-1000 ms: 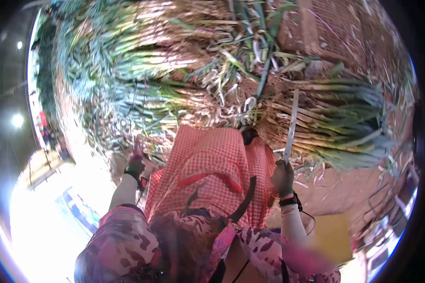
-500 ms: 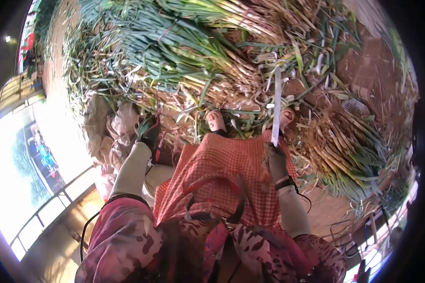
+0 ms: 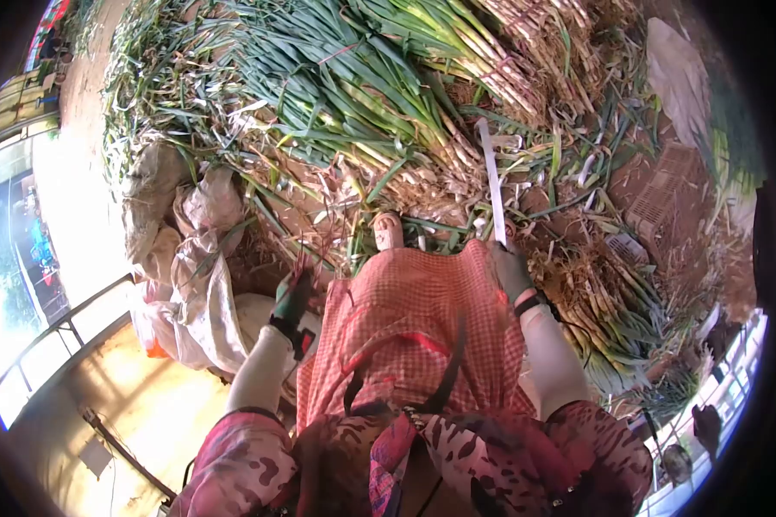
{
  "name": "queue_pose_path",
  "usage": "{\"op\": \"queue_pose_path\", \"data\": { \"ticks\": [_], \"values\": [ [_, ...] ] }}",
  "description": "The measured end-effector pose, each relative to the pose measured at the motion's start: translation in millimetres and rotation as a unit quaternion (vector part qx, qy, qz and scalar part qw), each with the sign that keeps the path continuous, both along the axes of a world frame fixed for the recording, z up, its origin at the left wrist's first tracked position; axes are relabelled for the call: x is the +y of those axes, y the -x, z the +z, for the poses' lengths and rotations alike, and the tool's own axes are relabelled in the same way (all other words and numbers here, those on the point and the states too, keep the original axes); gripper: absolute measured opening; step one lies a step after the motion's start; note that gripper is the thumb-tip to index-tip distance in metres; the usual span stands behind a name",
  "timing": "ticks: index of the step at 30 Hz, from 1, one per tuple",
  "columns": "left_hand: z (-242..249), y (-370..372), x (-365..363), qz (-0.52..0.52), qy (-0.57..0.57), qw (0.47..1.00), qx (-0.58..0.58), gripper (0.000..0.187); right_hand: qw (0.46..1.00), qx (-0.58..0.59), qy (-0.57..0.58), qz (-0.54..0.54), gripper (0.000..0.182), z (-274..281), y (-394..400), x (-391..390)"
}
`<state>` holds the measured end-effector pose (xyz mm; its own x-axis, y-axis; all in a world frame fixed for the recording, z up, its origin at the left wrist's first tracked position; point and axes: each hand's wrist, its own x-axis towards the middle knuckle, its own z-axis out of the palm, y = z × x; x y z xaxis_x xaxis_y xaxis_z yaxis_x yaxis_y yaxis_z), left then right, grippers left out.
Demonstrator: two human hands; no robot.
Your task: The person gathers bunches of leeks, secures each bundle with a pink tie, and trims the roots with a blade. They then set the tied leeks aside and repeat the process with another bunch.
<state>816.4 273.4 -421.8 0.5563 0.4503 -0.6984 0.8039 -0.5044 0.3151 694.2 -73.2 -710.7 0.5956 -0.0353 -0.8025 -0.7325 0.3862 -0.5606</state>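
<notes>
My right hand, in a dark glove, is closed around the handle end of a long knife. Its pale, straight blade points away from me over the scraps on the ground. My left hand, in a dark green glove, is low beside the left edge of the red checked apron. Thin reddish strands show at its fingers, which look closed on them, though the fingertips are blurred. Ahead lies a big heap of green onions, some tied in bundles. Another pile of green onions, roots toward me, lies to the right of my right hand.
Pale sacks stand at the left beside my left arm. Leaf scraps cover the ground around my foot. A flattened crate and a whitish sheet lie at the right. A railing runs along the lower left.
My left hand has come back from the sacks toward the apron, with reddish strands at its fingers. The knife stays in my right hand, its blade now tilted left. The view has shifted.
</notes>
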Motion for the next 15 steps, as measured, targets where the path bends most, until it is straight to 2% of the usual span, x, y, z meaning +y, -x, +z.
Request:
{"op": "queue_pose_path", "data": {
  "ticks": [2,3,4,5,7,8,9,10,11,13,14,15],
  "values": [
    [-27,17,30,0.029,-0.025,0.999,0.008,0.029,0.997,0.071,0.006,0.026,0.026,15,-48,-10],
    [-42,15,44,0.044,-0.038,0.998,0.015,0.028,0.996,0.081,-0.035,-0.021,0.023,19,-75,-6],
    [-38,1,25,0.025,-0.039,0.999,0.019,0.026,0.991,0.093,-0.075,-0.068,0.021,13,-94,-1],
    [-46,-5,27,0.014,-0.038,0.999,0.024,0.026,0.981,0.102,-0.114,-0.116,0.018,-3,-111,3],
    [-68,-8,37,-0.008,-0.039,0.999,0.034,0.027,0.978,0.097,-0.119,-0.144,0.02,-75,-136,25],
    [-79,-3,43,0.054,0.0,0.998,0.029,0.027,0.976,0.093,-0.122,-0.157,0.021,-109,-150,37],
    [-82,-3,46,0.03,-0.018,0.996,0.083,0.03,0.982,0.098,-0.059,-0.147,0.022,-120,-174,46],
    [-82,-7,51,0.005,-0.035,0.99,0.138,0.034,0.979,0.094,-0.082,-0.162,0.022,-130,-196,58],
    [-86,-5,58,-0.019,-0.052,0.98,0.19,0.038,0.981,0.082,-0.077,-0.158,0.023,-156,-209,70],
    [-96,17,89,-0.067,-0.089,0.97,0.217,0.038,0.989,0.05,-0.041,-0.134,0.024,-219,-228,99],
    [-98,27,103,-0.089,-0.107,0.963,0.229,0.037,0.992,0.107,0.003,-0.074,0.026,-232,-247,107],
    [-101,33,111,-0.061,-0.114,0.963,0.235,0.037,0.986,0.141,0.081,-0.034,0.028,-242,-262,118]
  ]
}}
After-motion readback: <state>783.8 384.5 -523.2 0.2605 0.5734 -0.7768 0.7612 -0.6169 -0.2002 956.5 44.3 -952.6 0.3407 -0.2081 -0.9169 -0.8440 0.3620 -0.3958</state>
